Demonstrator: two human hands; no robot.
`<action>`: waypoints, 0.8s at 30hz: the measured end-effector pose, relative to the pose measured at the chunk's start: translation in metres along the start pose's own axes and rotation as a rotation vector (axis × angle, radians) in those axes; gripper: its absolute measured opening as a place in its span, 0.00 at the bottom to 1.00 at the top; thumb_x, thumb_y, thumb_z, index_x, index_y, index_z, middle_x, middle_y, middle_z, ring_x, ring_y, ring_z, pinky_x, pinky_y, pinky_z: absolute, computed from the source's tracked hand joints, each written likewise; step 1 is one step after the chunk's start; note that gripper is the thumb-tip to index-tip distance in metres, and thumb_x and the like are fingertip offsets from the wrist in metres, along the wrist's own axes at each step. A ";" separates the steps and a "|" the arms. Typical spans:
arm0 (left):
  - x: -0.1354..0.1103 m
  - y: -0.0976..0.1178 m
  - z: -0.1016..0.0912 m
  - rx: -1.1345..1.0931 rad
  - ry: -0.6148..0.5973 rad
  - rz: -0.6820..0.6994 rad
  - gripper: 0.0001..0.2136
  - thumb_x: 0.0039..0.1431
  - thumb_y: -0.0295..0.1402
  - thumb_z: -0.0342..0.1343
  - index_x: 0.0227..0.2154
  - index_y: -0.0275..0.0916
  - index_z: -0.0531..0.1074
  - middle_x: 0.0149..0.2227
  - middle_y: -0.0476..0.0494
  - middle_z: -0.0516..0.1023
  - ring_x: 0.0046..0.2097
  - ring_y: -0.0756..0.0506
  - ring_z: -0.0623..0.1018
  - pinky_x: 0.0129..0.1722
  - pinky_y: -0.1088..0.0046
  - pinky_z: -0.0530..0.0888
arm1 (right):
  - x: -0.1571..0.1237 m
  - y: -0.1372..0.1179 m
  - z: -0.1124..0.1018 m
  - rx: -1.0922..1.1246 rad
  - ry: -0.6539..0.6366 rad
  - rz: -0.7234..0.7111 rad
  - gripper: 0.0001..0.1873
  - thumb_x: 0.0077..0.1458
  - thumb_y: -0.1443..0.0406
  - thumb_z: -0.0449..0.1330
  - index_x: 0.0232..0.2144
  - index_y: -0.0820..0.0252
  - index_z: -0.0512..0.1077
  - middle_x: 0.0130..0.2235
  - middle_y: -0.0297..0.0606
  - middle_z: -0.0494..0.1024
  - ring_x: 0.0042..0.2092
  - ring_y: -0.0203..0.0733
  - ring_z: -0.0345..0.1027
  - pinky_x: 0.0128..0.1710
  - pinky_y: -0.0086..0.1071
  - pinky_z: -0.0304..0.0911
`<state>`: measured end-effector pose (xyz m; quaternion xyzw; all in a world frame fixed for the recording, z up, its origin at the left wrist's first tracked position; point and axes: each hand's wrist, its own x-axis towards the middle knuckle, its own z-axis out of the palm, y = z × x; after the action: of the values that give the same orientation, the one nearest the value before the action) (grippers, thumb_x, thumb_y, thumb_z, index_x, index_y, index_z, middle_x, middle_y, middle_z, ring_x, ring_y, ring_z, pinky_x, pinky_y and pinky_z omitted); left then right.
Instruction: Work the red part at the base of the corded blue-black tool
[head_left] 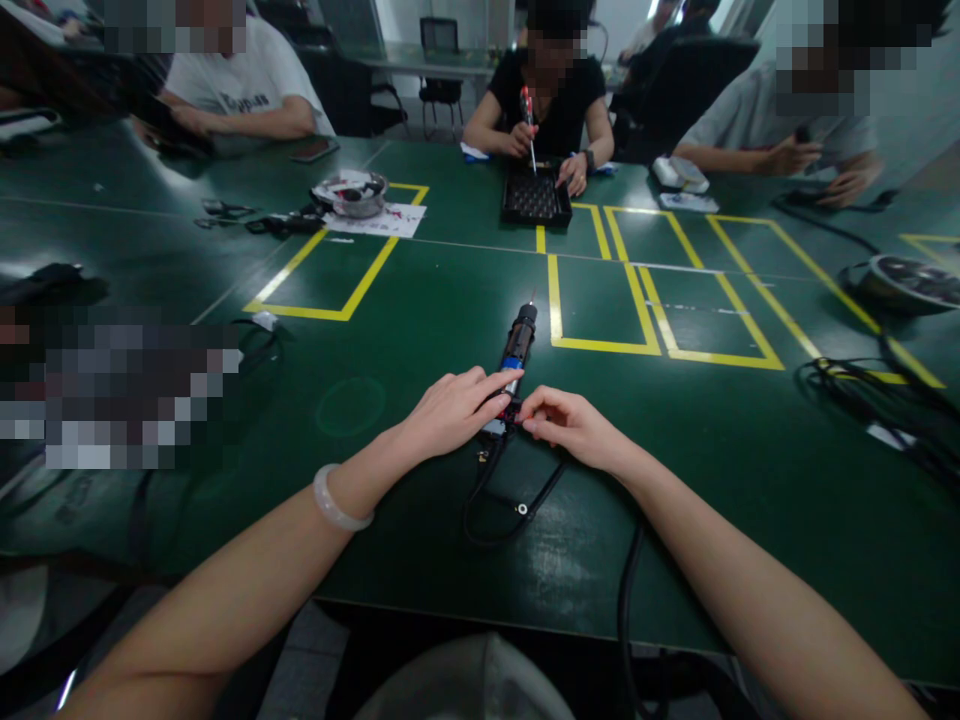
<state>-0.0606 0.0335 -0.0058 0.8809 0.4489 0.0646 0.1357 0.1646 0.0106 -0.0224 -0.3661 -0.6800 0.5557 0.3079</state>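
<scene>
On the green table lies a black corded electric screwdriver [519, 335], its thin bit pointing away from me. A blue band and a grey lower end show on its body. My left hand [459, 412] holds it from the left, with fingers and thumb across the middle of the body. At the lower right side of the tool, my right hand [562, 422] has thumb and fingertips pinched together; whatever is between them is too small to make out. A black cord [480, 535] loops toward me from the lower end.
Across the table a person works with a red-handled tool over a black tray [536, 200]. A metal bowl [360, 195] stands on paper at the far left. Yellow tape outlines [606, 346] mark the table. Black cables [847, 385] lie coiled at the right.
</scene>
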 end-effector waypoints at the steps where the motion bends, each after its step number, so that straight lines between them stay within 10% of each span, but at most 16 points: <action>1: 0.000 0.000 0.000 0.001 -0.002 -0.002 0.25 0.72 0.46 0.33 0.68 0.52 0.55 0.44 0.43 0.71 0.41 0.44 0.74 0.44 0.67 0.67 | 0.000 0.001 0.000 -0.011 0.004 -0.007 0.08 0.59 0.60 0.61 0.36 0.60 0.69 0.34 0.33 0.71 0.29 0.33 0.61 0.28 0.28 0.58; 24: 0.000 0.001 0.000 -0.005 -0.002 -0.015 0.24 0.72 0.45 0.34 0.68 0.52 0.55 0.44 0.43 0.70 0.42 0.44 0.74 0.45 0.66 0.67 | -0.001 -0.004 0.002 -0.384 0.076 -0.068 0.03 0.57 0.67 0.60 0.35 0.59 0.69 0.28 0.29 0.68 0.28 0.33 0.62 0.28 0.27 0.57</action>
<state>-0.0602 0.0330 -0.0052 0.8771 0.4554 0.0639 0.1387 0.1623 0.0082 -0.0187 -0.4158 -0.7734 0.3909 0.2761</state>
